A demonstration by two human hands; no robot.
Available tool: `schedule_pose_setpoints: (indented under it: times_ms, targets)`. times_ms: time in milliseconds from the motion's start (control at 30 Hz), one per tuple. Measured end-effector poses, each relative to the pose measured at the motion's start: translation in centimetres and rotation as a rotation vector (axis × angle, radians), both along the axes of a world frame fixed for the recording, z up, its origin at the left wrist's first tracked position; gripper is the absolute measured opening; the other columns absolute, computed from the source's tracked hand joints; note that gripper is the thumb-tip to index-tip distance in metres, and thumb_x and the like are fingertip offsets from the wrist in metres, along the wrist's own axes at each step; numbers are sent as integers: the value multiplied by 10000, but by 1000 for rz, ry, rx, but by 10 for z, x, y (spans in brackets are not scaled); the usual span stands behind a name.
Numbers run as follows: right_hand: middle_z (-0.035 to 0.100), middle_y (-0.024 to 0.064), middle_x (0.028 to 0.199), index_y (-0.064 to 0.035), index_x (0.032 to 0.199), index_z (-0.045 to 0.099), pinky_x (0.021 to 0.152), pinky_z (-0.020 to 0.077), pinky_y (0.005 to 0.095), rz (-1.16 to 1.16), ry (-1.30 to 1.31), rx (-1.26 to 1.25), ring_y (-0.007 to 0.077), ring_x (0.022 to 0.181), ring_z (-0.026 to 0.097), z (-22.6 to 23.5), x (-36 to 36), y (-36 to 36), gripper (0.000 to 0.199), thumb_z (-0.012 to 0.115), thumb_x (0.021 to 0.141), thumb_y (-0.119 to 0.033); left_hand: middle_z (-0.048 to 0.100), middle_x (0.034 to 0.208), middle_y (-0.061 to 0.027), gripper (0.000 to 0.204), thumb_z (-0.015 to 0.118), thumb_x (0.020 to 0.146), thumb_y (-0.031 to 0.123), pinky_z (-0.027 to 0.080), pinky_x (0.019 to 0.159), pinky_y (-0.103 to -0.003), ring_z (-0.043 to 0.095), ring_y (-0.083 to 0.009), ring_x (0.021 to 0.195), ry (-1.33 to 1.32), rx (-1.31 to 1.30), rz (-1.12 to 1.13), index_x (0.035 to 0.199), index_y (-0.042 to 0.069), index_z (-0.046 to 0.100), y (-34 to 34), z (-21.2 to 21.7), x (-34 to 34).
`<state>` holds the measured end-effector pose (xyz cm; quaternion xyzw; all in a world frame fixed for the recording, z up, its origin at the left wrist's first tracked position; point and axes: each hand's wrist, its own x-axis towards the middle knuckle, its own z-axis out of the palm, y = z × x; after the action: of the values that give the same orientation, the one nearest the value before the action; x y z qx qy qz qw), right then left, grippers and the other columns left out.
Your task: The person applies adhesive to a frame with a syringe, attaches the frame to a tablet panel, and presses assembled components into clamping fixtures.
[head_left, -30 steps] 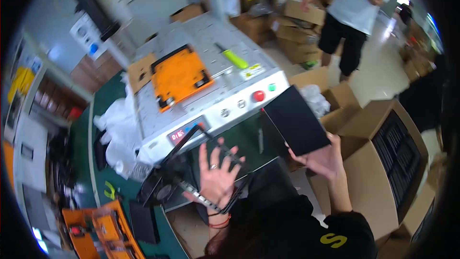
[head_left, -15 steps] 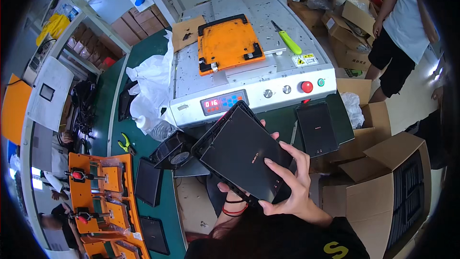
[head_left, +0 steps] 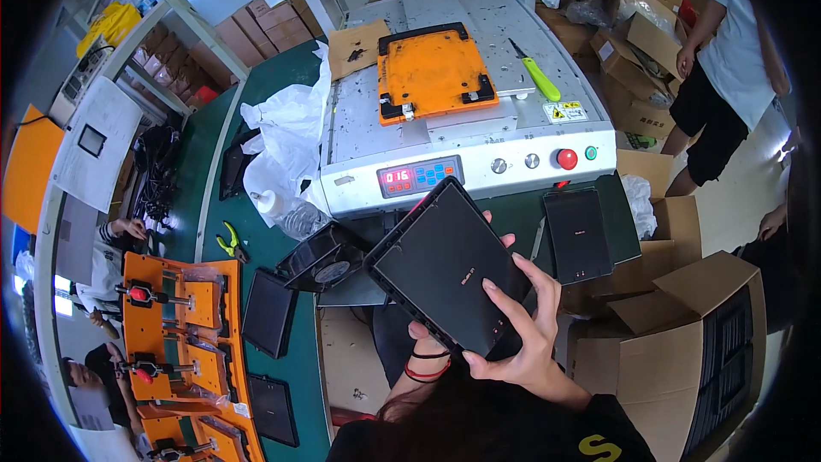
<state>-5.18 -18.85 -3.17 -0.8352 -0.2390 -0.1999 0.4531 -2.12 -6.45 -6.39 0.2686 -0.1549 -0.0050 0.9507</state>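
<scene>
A flat black rectangular panel (head_left: pixel 445 278) with small printed marks lies over a black plastic frame (head_left: pixel 382 269) in front of me, tilted. My left hand (head_left: pixel 422 344) supports this case from beneath. Its thumb shows at the near edge and its fingertips at the far right edge; the palm is hidden. My right hand (head_left: pixel 532 338) grips the panel's right side, thumb at the near corner and fingers on the top face. Just left of the case, a black housing with a round fan-like part (head_left: pixel 332 272) rests on the bench.
A white machine (head_left: pixel 513 141) stands ahead, bearing an orange fixture plate (head_left: pixel 436 73) and a green-handled knife (head_left: pixel 540 79). Another black panel (head_left: pixel 579 235) lies right. Orange clamp jigs (head_left: pixel 188 334), green pliers (head_left: pixel 231 244) and a plastic bottle (head_left: pixel 291 216) are left. Open cartons (head_left: pixel 658 376) stand right.
The panel has come down closer into its frame, its edges now nearly level with the rim. Both hands and the case have shifted slightly right in view, as has the surrounding scene.
</scene>
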Motion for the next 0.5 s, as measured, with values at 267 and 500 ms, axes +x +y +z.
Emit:
schedule_pose_setpoints:
  times_ms: [267, 500]
  targets:
    - [403, 267, 1337, -49, 1159, 657, 954, 373, 464, -4, -23, -42, 390, 1147, 433, -1, -2, 3, 722, 786, 548, -413, 118, 1540, -188, 1286, 663, 554, 815, 351, 1057, -574, 292, -473, 1337, -45, 60, 19, 1524, 205, 81, 4, -6, 1]
    - [405, 262, 1344, -67, 1173, 656, 967, 356, 473, -23, -24, -53, 397, 1163, 409, -2, -5, 4, 723, 795, 549, -405, 123, 1534, -199, 1266, 699, 581, 770, 337, 1065, -579, 289, -479, 1338, -53, -16, 10, 1522, 183, 87, -1, -4, -1]
